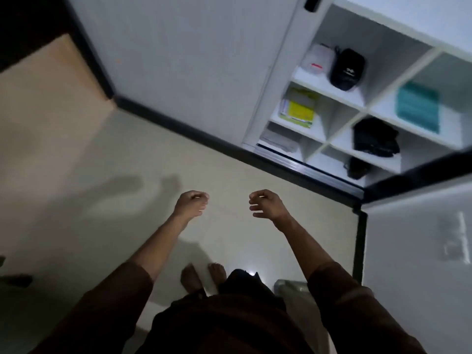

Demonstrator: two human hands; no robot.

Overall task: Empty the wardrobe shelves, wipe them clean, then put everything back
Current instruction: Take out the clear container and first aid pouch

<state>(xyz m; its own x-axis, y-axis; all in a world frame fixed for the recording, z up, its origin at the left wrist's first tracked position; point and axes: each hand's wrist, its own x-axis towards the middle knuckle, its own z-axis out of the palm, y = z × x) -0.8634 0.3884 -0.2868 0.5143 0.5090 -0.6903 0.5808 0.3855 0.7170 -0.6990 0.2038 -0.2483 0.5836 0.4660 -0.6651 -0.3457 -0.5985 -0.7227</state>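
The white open wardrobe shelves (329, 88) lie ahead and to the right; the right hand (265, 204) is nearer, the left hand (191, 203) farther, both loosely curled, holding nothing.

the wardrobe (367, 108) runs out of the picture at the top and right edges, so its upper shelves are cut off. the whole view is dim and softly blurred. on the shelf by the wardrobe's left wall, the yellow-green packet (297, 109) carries print too blurred to read, and the pale container (318, 60) above it is only a smear with a red mark. the logo on the black pouch (347, 69) is too small to tell. the dark bundle (375, 137) may be folded cloth; its kind cannot be told. a dark item (356, 168) on the lowest shelf is partly hidden behind the wardrobe's bottom edge. the right hand (265, 204) has blurred fingertips.
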